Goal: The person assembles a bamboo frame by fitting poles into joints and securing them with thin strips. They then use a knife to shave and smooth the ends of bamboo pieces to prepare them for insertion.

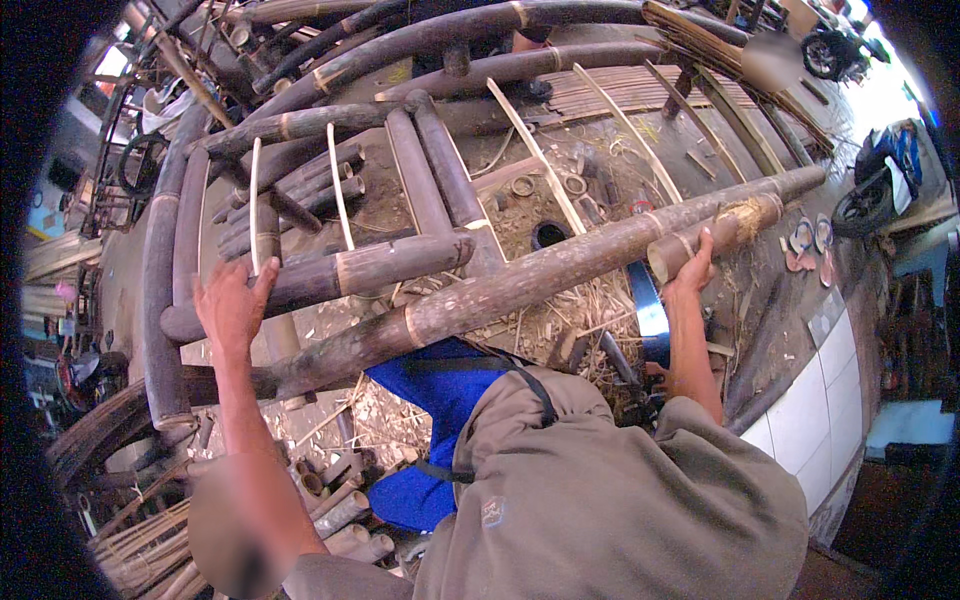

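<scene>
My left hand (pixel 235 300) lies over a short dark bamboo pole (pixel 360 268) of a bamboo frame, fingers curled across its far edge. Two pale strips (pixel 254 205) rise from that pole beside the thumb. In my right hand (pixel 692 270) is a short, thick bamboo piece (pixel 715 235), its hollow end turned left and its right end frayed. My thumb shows on its near side; the other fingers are largely hidden. The piece lies along a long bamboo pole (pixel 470 305) that slants across the middle. Below hangs a wide shiny blade (pixel 650 315), apparently a handsaw's.
Curved bamboo rails (pixel 420 45) and pale slats (pixel 625 130) span the far side. Wood shavings (pixel 385 420) litter the ground near a blue chair (pixel 430 390). Cut bamboo tubes (pixel 345 510) are piled at lower left. Sandals (pixel 805 245), white tiles (pixel 815 400) and a motorcycle (pixel 870 190) are right.
</scene>
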Demonstrator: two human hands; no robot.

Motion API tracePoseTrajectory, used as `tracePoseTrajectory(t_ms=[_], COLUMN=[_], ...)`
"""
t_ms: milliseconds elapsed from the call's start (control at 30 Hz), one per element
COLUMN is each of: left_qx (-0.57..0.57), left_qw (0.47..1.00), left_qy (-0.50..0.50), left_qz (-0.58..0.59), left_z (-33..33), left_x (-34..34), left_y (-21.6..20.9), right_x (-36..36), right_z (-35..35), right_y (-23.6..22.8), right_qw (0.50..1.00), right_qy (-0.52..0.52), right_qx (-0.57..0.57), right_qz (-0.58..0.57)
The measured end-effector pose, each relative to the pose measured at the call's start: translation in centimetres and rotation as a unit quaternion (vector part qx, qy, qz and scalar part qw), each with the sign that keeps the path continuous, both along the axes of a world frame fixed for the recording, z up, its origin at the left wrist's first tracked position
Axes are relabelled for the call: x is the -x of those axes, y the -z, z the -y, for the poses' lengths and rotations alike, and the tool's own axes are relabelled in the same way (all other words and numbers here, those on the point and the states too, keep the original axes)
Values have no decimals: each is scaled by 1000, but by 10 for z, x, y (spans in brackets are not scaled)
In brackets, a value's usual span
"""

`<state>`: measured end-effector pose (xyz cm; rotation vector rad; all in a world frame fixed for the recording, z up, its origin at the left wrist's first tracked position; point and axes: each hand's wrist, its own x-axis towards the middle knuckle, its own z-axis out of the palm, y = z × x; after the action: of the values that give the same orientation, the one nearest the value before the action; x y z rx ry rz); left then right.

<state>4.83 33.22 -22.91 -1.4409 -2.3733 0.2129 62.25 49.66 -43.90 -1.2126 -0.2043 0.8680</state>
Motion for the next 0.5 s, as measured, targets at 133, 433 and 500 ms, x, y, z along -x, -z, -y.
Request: tracePoseTrajectory(t_ms=[133, 433, 500], left_qx=[10, -4, 12], left_qw=[999, 1000, 999], left_qy=[-25, -25, -43], left_qz=[21, -2, -1], left_z=[-17, -17, -22], left_x=[-9, -7, -10], left_y=[12, 19, 21], right_x=[-13, -4, 1], right_z=[12, 75, 91], right_y=[35, 173, 200], right_qw=[991, 936, 924], right_qy=[114, 25, -10], right_qx=[33, 227, 217], right_qz=[68, 269, 315])
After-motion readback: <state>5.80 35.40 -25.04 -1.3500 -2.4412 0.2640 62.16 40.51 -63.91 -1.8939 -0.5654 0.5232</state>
